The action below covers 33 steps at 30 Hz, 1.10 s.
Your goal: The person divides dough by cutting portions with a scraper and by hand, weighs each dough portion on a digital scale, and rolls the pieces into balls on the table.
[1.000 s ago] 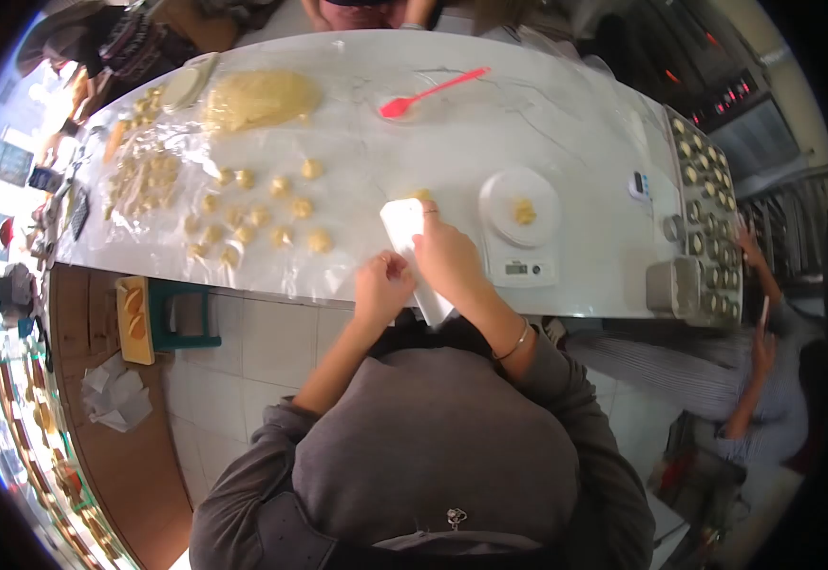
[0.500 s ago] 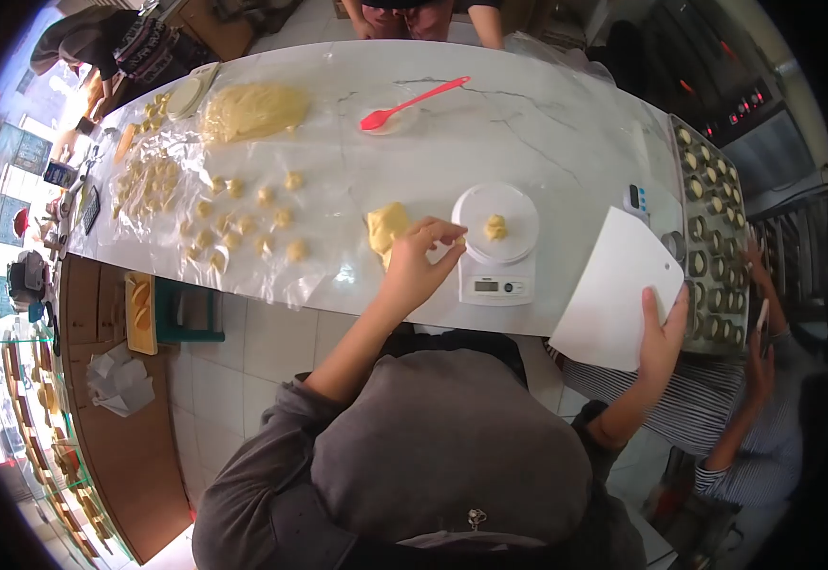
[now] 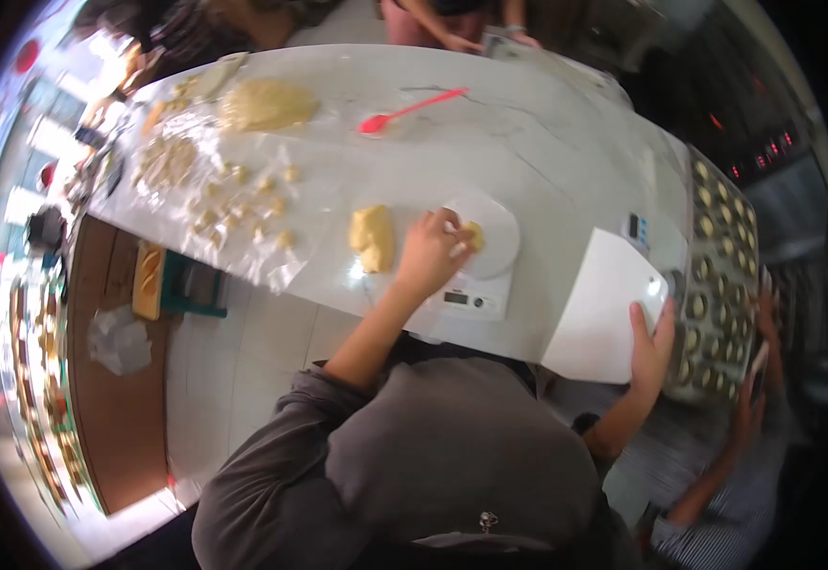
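Note:
A white kitchen scale [image 3: 501, 249] stands near the table's front edge. My left hand [image 3: 430, 255] is over its round platform, the fingers closed on a small yellow dough piece [image 3: 473, 236]. Just left of that hand, a larger lump of dough [image 3: 372, 237] lies on the table. My right hand [image 3: 653, 347] grips the lower right edge of a broad white dough scraper [image 3: 599, 309], tilted over the table's front edge. The image is somewhat blurred, and my fingertips partly cover the dough piece.
Several small dough balls [image 3: 243, 204] lie on plastic sheeting at left, below a big dough slab [image 3: 268, 104]. A red spatula [image 3: 412, 111] is farther back. At right are a small timer [image 3: 635, 230] and a tray of filled molds [image 3: 725, 218]. Other people stand behind and at right.
My left hand has moved onto the scale and closed on the dough piece there. The whole view has tilted and shifted. The person across the table now has their hands at a grey object.

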Motion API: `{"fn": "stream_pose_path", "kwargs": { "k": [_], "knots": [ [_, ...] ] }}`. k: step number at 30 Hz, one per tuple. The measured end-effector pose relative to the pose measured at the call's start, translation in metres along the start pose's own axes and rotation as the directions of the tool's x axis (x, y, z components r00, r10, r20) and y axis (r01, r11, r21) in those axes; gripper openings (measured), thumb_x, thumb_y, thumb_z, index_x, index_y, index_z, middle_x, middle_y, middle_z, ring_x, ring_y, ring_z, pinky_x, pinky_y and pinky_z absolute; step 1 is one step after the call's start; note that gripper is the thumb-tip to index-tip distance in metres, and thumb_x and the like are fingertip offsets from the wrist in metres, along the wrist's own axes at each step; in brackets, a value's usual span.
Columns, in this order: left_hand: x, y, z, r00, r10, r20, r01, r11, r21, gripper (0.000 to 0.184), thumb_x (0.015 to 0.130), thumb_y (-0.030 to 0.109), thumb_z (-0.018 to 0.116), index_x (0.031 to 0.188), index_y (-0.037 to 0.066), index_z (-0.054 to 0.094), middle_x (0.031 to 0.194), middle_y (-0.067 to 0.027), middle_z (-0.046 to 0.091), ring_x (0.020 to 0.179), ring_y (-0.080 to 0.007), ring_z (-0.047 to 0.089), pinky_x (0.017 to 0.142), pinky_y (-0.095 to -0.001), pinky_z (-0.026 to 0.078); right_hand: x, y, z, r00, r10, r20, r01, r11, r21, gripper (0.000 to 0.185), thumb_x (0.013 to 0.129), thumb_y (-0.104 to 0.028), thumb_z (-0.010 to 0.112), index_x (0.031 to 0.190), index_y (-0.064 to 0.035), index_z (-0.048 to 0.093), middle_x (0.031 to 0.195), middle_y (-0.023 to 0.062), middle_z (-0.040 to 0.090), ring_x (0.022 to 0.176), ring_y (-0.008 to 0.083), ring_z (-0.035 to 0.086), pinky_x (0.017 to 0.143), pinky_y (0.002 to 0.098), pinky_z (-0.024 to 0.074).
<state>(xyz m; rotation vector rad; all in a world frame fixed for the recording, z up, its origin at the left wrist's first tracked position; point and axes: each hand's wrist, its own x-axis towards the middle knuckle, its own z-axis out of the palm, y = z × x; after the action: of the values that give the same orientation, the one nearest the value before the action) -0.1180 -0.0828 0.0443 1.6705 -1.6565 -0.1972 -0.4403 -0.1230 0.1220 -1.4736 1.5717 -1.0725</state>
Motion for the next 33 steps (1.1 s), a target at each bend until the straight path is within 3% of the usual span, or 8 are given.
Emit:
{"fn": "stream_pose_path", "kwargs": {
  "k": [6, 9, 11, 16, 19, 21, 27, 33],
  "knots": [
    [-0.02, 0.021, -0.015, 0.936, -0.206, -0.285, 0.162, 0.972, -0.168, 0.034, 0.071, 0.007, 0.069, 0.104, 0.006, 0.061, 0.098, -0.0116, 0.051, 0.089, -0.0258, 0.052, 0.073, -0.0337, 0.045, 0.027, 0.001, 0.007, 0.977, 0.022, 0.211, -0.042, 0.995, 0.09, 0.052, 0.086, -0.019, 0.058, 0.131, 0.0005, 0.038, 0.122, 0.0133, 0.051, 0.109, 0.02, 0.048, 0.095, 0.031, 0.0355],
    [-0.05, -0.007, -0.013, 0.821, -0.294, -0.49, 0.268, 0.955, -0.125, 0.031, 0.073, -0.001, 0.065, 0.102, 0.005, 0.061, 0.095, -0.0099, 0.051, 0.07, -0.0188, 0.051, 0.059, -0.027, 0.045, 0.058, 0.08, 0.026, 0.964, 0.067, 0.257, -0.137, 0.955, 0.264, 0.053, 0.088, -0.022, 0.056, 0.131, 0.0021, 0.037, 0.128, 0.014, 0.046, 0.114, 0.0194, 0.045, 0.098, 0.0317, 0.0337],
    [-0.07, -0.023, -0.01, 0.686, -0.409, -0.602, 0.376, 0.907, -0.188, 0.019, 0.078, 0.003, 0.063, 0.097, 0.002, 0.06, 0.089, -0.0068, 0.051, 0.061, -0.0127, 0.047, 0.056, -0.0244, 0.041, 0.044, 0.084, 0.044, 0.88, 0.177, 0.441, -0.373, 0.833, 0.408, 0.058, 0.088, -0.025, 0.055, 0.134, 0.0012, 0.032, 0.127, 0.0128, 0.046, 0.113, 0.0202, 0.046, 0.097, 0.0319, 0.0359],
    [-0.085, -0.038, -0.002, 0.563, -0.543, -0.623, 0.484, 0.828, -0.284, 0.012, 0.084, 0.009, 0.057, 0.093, 0.0, 0.059, 0.085, -0.0048, 0.05, 0.058, -0.008, 0.043, 0.053, -0.0219, 0.038, 0.026, 0.122, 0.063, 0.663, 0.235, 0.71, -0.733, 0.394, 0.554, 0.043, 0.093, -0.029, 0.048, 0.126, -0.0023, 0.043, 0.09, 0.0058, 0.054, 0.063, 0.0122, 0.053, 0.052, 0.0245, 0.0463],
    [-0.084, -0.042, 0.001, 0.458, -0.603, -0.653, 0.477, 0.787, -0.391, 0.011, 0.086, 0.009, 0.056, 0.093, 0.001, 0.059, 0.084, -0.0039, 0.05, 0.057, -0.008, 0.043, 0.052, -0.022, 0.037, 0.036, 0.135, 0.061, 0.488, -0.139, 0.862, -0.862, 0.076, 0.501, 0.036, 0.094, -0.033, 0.043, 0.115, -0.0036, 0.048, 0.072, 0.0026, 0.046, 0.048, 0.0088, 0.042, 0.04, 0.0216, 0.039],
    [-0.089, -0.049, 0.003, 0.443, -0.621, -0.647, 0.477, 0.774, -0.416, 0.012, 0.087, 0.01, 0.055, 0.094, 0.001, 0.058, 0.084, -0.0041, 0.048, 0.058, -0.008, 0.043, 0.052, -0.022, 0.038, 0.041, 0.138, 0.06, 0.429, -0.296, 0.853, -0.889, 0.026, 0.457, 0.031, 0.095, -0.033, 0.041, 0.103, -0.0044, 0.049, 0.067, 0.0017, 0.043, 0.045, 0.0081, 0.037, 0.037, 0.0206, 0.0361],
    [-0.086, -0.045, 0.002, 0.472, -0.614, -0.633, 0.482, 0.781, -0.398, 0.013, 0.087, 0.009, 0.054, 0.096, 0.0, 0.057, 0.087, -0.0048, 0.048, 0.058, -0.0085, 0.044, 0.052, -0.0222, 0.038, 0.043, 0.15, 0.058, 0.441, -0.219, 0.87, -0.868, 0.142, 0.476, 0.029, 0.097, -0.03, 0.039, 0.08, -0.0065, 0.042, 0.069, 0.0018, 0.043, 0.045, 0.0089, 0.037, 0.037, 0.0201, 0.0334],
    [-0.088, -0.045, -0.001, 0.505, -0.549, -0.666, 0.473, 0.822, -0.319, 0.012, 0.086, 0.007, 0.053, 0.094, 0.0, 0.058, 0.087, -0.0047, 0.048, 0.057, -0.0084, 0.043, 0.053, -0.0221, 0.038, 0.042, 0.15, 0.064, 0.461, -0.304, 0.834, -0.851, 0.115, 0.513, 0.027, 0.097, -0.029, 0.038, 0.101, -0.004, 0.047, 0.072, 0.0024, 0.042, 0.046, 0.0103, 0.036, 0.038, 0.0223, 0.0325]
  ]
}}
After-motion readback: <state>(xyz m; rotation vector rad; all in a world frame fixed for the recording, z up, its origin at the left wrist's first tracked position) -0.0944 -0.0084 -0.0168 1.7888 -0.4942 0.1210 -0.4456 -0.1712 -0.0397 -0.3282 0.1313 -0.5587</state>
